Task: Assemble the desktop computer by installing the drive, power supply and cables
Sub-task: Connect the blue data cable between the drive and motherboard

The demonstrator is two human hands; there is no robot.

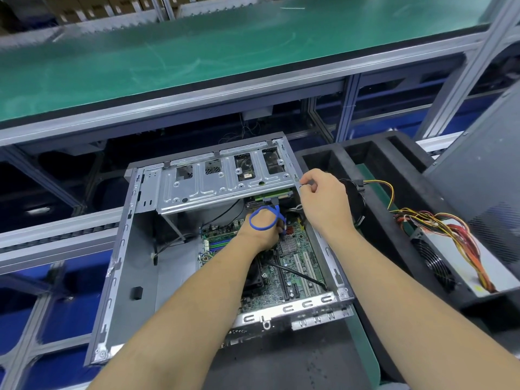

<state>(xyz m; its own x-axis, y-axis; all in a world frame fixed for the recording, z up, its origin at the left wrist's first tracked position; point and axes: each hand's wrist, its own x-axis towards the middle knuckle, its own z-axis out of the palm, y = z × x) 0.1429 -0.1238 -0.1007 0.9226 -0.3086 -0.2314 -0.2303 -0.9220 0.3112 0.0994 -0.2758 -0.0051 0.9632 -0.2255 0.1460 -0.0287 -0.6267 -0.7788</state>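
A green belt (pixel 197 52) on a grey metal frame runs across the far side. Below it, the open case (pixel 118 263) lies on its side on a dark mat, its inside facing up. To its right sits a black foam tray (pixel 374 170), and at the far right a grey panel (pixel 484 198) leans upright.

Inside the case, the silver drive cage (pixel 213 187) spans the far end, and the green board (pixel 298 263) lies along the right half of the floor. The power supply (pixel 455 257) is outside the case, lying in the foam tray with its fan grille facing the case and its bundle of yellow, red and orange wires (pixel 439 220) spilling over its top.

The left hand (pixel 259 229) reaches down into the case just below the cage, its grip closed on a blue cable (pixel 263 219) that loops over the back of the hand and runs up to the drive under the cage. The right hand (pixel 323 198) is at the case's right wall beside the cage corner, its grip pinched on a thin black wire (pixel 351 181) that trails off to the right toward the tray.
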